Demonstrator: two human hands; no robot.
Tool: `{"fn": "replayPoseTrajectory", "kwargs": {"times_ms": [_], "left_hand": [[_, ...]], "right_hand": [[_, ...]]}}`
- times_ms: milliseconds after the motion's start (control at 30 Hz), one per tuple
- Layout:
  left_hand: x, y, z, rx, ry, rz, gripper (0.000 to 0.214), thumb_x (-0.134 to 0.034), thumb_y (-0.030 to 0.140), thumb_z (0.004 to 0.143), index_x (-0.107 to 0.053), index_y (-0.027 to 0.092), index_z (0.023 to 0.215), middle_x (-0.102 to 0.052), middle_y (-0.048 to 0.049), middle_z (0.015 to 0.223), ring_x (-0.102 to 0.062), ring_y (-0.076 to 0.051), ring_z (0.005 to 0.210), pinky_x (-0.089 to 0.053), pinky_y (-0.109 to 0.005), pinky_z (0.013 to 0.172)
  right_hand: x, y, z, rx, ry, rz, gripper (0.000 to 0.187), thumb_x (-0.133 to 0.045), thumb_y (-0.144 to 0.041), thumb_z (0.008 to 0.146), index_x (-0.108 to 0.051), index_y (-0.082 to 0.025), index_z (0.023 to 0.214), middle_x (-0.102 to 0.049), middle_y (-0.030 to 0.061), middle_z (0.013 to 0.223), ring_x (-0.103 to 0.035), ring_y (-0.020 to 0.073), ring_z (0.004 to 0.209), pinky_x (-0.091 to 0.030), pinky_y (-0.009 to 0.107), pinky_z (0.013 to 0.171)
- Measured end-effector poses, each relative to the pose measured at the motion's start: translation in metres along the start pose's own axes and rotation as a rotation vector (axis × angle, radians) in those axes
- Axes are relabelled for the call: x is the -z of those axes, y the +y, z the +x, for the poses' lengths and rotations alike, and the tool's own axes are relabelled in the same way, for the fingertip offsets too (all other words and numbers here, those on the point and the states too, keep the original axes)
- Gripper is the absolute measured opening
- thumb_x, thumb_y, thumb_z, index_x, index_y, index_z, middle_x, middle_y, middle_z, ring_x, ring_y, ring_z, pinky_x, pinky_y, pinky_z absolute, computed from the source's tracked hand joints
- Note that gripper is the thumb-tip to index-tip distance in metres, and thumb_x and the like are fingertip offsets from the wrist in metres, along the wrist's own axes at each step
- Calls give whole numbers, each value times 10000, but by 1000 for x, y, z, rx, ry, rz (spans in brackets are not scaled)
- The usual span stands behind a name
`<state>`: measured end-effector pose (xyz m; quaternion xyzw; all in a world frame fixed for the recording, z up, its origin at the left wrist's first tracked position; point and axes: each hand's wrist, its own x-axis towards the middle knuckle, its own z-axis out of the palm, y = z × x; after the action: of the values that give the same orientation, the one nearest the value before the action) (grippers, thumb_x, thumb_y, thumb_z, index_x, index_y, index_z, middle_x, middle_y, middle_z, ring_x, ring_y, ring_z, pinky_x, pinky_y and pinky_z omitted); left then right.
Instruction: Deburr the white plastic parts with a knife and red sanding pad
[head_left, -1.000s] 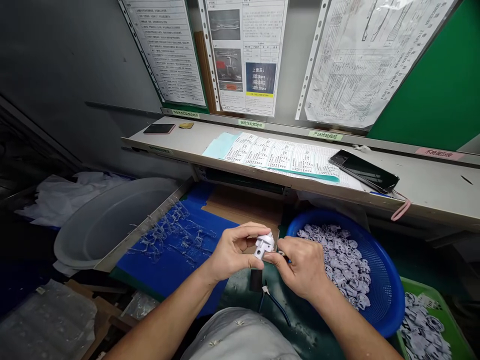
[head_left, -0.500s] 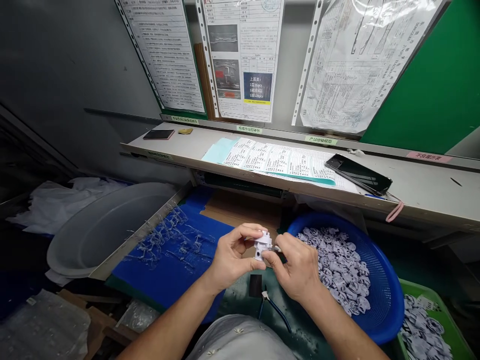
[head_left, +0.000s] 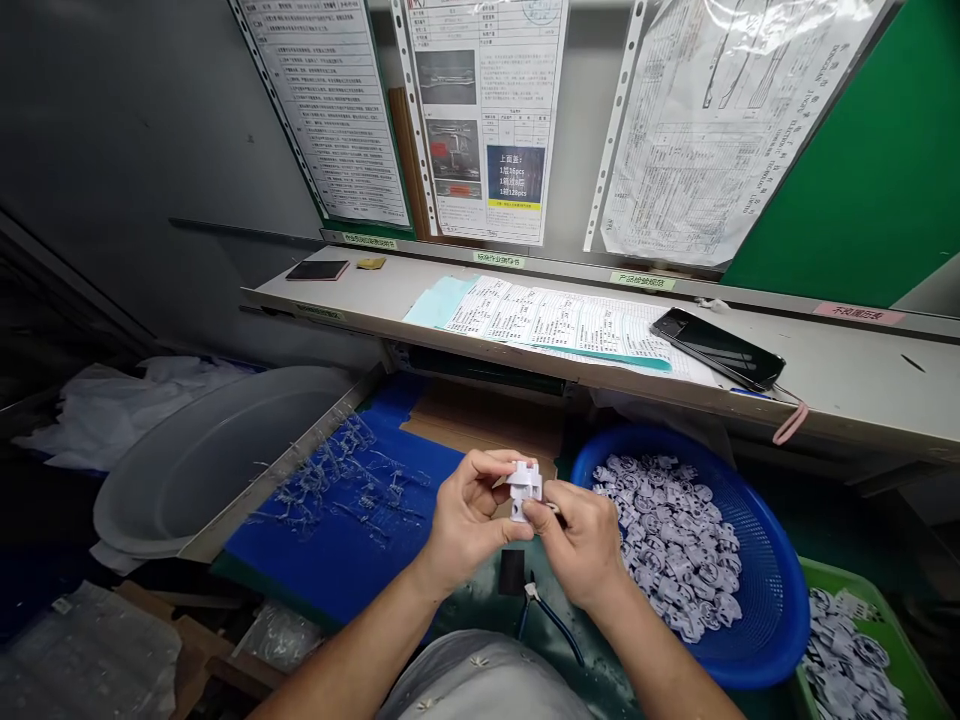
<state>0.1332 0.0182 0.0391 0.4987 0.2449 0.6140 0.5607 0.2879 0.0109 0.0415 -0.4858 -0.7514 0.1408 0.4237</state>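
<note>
A small white plastic part (head_left: 525, 487) is held up in front of me between both hands. My left hand (head_left: 466, 515) pinches it from the left, fingers over its top and thumb at its lower edge. From the right, my right hand (head_left: 581, 525) grips the same part, its thumb pressed on the lower right; a small pale bit pokes out by its fingers, too small to name. Below the hands lie blue-handled pliers (head_left: 546, 612) and a small black rectangle (head_left: 511, 572) on the dark green surface.
To the right stand a blue basket (head_left: 784, 590) of white parts and a green bin (head_left: 832, 572) with more. Clear plastic sprues (head_left: 330, 475) lie on a blue sheet (head_left: 281, 560). A grey tub (head_left: 135, 500) is at left. Across the front runs a shelf (head_left: 375, 295) with a phone (head_left: 716, 348).
My right hand has shifted slightly left, closer against the white part, and its fingers have moved down a little. The left hand stays nearly in place.
</note>
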Motion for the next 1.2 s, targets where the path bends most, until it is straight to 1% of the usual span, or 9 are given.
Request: {"fn": "replayPoseTrajectory", "kwargs": {"times_ms": [100, 233, 400, 500, 667, 767, 933, 1100, 1200], "left_hand": [[3, -2, -1, 34, 11, -32, 522, -905, 107, 578, -636, 217, 1011, -654, -58, 1132, -635, -218, 1081, -530, -292, 901], [5, -3, -1, 119, -21, -64, 609, -882, 156, 641, -621, 257, 1183, -639, -60, 1149, -618, -217, 1085, -511, -307, 941], [9, -3, 1, 36, -38, 65, 510, -880, 173, 644, -700, 214, 1120, -609, -80, 1131, -597, -221, 1042, -517, -296, 899], [9, -1, 1, -8, -36, 119, 528, -892, 149, 616, -705, 231, 1102, -600, -81, 1141, -596, -237, 1062, -520, -308, 893], [9, 4, 1, -37, -31, 237, 507, -901, 121, 589, -723, 235, 1050, -608, -72, 1100, -598, -245, 1064, -510, -325, 904], [10, 5, 1, 76, 20, 106, 523, -927, 178, 557, -710, 220, 1030, -617, -70, 1115, -599, -218, 1007, -509, -296, 859], [10, 9, -1, 297, 19, -187, 527, -899, 360, 622, -703, 174, 1074, -657, -95, 1147, -592, -181, 989, -479, -234, 849], [10, 16, 2, 497, -110, -326, 494, -847, 341, 703, -721, 136, 1134, -706, -121, 1075, -634, -219, 970, -520, -284, 817], [9, 18, 4, 528, -130, -344, 478, -849, 311, 705, -730, 105, 1120, -723, -111, 984, -650, -194, 879, -536, -259, 753]], "right_hand": [[0, 0, 1, 62, 47, -97, 494, -403, -462, 994, -442, -199, 577, -452, -21, 533, -385, 102, 503, -213, 286, 544], [4, 1, 5, 42, 41, -182, 498, -431, -574, 962, -484, -198, 641, -514, -10, 602, -442, 110, 551, -235, 276, 559], [4, 0, 5, 110, 49, -262, 495, -390, -484, 1004, -472, -196, 610, -491, -19, 555, -432, 106, 524, -214, 290, 555], [5, -2, 6, 146, 97, -308, 504, -411, -539, 984, -469, -196, 620, -484, -16, 574, -420, 110, 532, -222, 284, 558], [13, -6, 8, 266, 66, -417, 481, -419, -539, 983, -490, -197, 653, -493, -12, 584, -420, 122, 547, -200, 300, 565], [17, -4, 5, 337, 49, -308, 502, -365, -510, 1008, -446, -197, 623, -453, -18, 570, -385, 118, 530, -199, 300, 559], [26, 10, 9, 250, 26, -239, 504, -379, -588, 981, -482, -191, 686, -459, -19, 620, -406, 116, 563, -238, 284, 576], [41, 12, 31, 466, -129, -398, 583, -433, -752, 869, -516, -191, 734, -500, -16, 673, -412, 123, 600, -219, 295, 583], [47, 10, 43, 546, -152, -464, 615, -372, -773, 875, -487, -197, 694, -492, -20, 660, -375, 121, 579, -201, 299, 578]]}}
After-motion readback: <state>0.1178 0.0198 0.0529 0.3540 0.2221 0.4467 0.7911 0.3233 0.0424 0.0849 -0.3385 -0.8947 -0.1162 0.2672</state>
